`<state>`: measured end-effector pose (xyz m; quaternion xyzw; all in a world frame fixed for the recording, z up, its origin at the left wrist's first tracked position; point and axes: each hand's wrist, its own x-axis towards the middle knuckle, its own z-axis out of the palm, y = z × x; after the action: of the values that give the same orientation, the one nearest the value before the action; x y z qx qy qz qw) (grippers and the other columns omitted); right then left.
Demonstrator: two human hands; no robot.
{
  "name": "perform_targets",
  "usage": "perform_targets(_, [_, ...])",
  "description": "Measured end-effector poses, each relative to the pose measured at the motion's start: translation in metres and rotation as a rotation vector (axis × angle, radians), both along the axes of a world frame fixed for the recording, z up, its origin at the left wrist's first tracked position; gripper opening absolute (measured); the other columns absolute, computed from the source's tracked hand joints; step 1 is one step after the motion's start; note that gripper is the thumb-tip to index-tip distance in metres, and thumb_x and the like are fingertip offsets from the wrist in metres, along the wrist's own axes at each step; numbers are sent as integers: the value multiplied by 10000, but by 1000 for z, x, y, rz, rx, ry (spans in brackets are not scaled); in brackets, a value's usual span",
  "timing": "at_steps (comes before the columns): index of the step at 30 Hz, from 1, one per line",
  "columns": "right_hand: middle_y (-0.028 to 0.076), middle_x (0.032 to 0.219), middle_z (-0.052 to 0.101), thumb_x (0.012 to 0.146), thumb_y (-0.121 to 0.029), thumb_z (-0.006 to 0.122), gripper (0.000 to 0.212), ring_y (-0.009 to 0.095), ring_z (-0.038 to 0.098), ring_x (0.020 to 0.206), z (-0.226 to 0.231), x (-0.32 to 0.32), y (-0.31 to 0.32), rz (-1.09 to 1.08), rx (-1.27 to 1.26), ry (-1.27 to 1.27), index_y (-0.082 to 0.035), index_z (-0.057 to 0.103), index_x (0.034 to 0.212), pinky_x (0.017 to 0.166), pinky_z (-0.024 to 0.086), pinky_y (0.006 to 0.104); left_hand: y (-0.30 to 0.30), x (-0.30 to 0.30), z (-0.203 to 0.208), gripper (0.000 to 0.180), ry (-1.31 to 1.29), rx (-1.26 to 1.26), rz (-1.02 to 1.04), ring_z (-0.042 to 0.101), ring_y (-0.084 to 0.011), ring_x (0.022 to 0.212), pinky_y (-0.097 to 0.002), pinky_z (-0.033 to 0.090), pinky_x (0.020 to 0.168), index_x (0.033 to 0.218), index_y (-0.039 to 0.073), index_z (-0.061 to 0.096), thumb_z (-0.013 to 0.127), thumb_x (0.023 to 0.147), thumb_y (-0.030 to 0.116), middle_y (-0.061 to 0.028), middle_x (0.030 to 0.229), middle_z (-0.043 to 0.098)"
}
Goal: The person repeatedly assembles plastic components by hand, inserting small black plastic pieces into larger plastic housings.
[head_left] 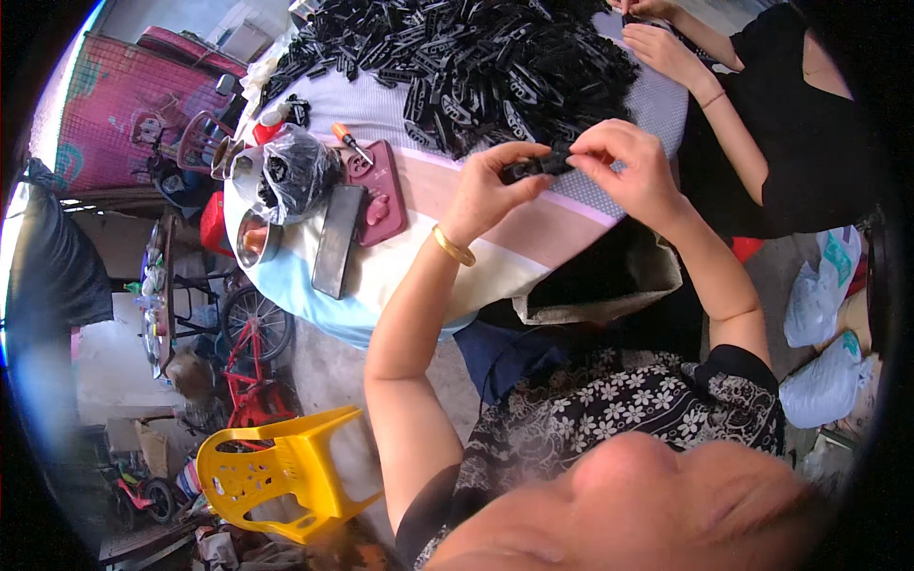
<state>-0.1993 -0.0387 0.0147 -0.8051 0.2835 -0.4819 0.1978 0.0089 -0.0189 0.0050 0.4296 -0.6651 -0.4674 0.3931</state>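
In front of me, over the near edge of the round table, I hold a small black plastic part (536, 167). My left hand (484, 193) is closed on its left end, thumb below and fingers above. My right hand (625, 173) pinches the right end between thumb and fingertips. The fingers cover both ends, so I cannot tell if it is one piece or two pressed together. Just beyond my hands lies a large heap of black plastic parts (476, 71), long and narrow with cut-outs.
On the tablecloth (447, 197) to the left are a dark phone (338, 243), a dark red slab (388, 209), an orange-handled screwdriver (349, 141) and a plastic bag (305, 169). A co-worker's hand (662, 52) is at the far right. An open bag (609, 306) hangs below the edge; a yellow chair (328, 466) stands lower left.
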Motion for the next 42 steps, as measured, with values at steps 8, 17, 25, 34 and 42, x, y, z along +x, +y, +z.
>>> perform_targets(8, [84, 798, 639, 686, -12, 677, 117, 240, 606, 721, 0, 6, 0, 77, -339, 10, -29, 640, 796, 637, 488, 318, 2, -7, -7, 285, 286, 181, -17, 585, -103, 676, -219, 491, 591, 984, 18, 539, 699, 749, 5, -45, 890, 598])
perform_targets(17, [84, 837, 633, 704, 6, 669, 132, 219, 600, 698, -4, 9, 6, 18, -340, 26, -21, 646, 831, 611, 491, 293, 2, -9, -10, 313, 413, 179, 9, 622, -137, 728, -259, 519, 679, 1019, -3, 555, 708, 746, 13, -75, 845, 633])
perform_targets(25, [112, 839, 626, 772, 34, 629, 89, 188, 616, 699, -7, 9, 13, 39, 108, -260, 8, 625, 858, 623, 500, 263, 8, -19, -5, 274, 705, 376, -33, 605, -139, 782, -275, 514, 702, 1136, -3, 517, 504, 929, 176, -72, 1004, 606])
perform_targets(34, [60, 836, 644, 640, 18, 654, 183, 226, 585, 840, 6, 4, 7, 100, -421, 90, -34, 658, 815, 686, 513, 307, 5, -9, -6, 310, 597, 535, -153, 604, -140, 598, -227, 505, 521, 1075, -14, 534, 432, 961, 256, -96, 852, 627])
perform_targets(42, [50, 817, 635, 641, -4, 649, 166, 219, 580, 846, -1, 1, 7, 76, -496, 169, -37, 647, 805, 668, 513, 301, 5, -4, -4, 281, 428, 545, -189, 607, -124, 639, -231, 519, 576, 1026, -28, 556, 490, 937, 231, -103, 875, 630])
